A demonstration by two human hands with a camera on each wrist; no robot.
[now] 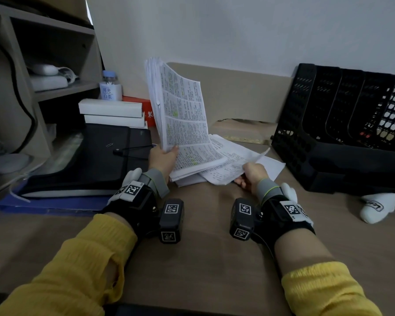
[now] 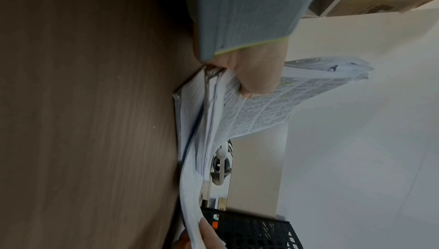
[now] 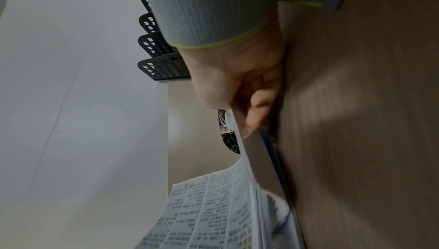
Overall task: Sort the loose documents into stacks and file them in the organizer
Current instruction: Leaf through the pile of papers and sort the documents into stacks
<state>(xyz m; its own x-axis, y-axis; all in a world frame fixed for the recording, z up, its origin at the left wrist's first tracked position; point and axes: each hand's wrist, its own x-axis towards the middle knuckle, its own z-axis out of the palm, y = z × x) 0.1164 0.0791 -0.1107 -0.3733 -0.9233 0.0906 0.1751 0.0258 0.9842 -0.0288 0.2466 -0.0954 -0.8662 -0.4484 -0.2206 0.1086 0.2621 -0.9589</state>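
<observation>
A thick bundle of printed pages (image 1: pixel 183 110) with green highlights stands bent upward at the desk's middle. My left hand (image 1: pixel 163 158) grips its lower left edge, thumb on the front page; the left wrist view shows that hand (image 2: pixel 254 76) clamped on the sheaf (image 2: pixel 261 110). More loose sheets (image 1: pixel 228 165) lie under and to the right. My right hand (image 1: pixel 252 173) pinches the near edge of those sheets and lifts a corner; in the right wrist view its fingers (image 3: pixel 256 114) curl under the paper (image 3: pixel 240 140). The black mesh organizer (image 1: pixel 342 124) stands empty at the right.
A black folder (image 1: pixel 105 156) with an elastic cord lies to the left, white boxes (image 1: pixel 112 112) and a bottle (image 1: pixel 110 86) behind it. A shelf unit (image 1: pixel 32 65) fills the far left. A white soft object (image 1: pixel 379 207) lies before the organizer. Bare brown desk (image 1: pixel 203 258) spreads in front.
</observation>
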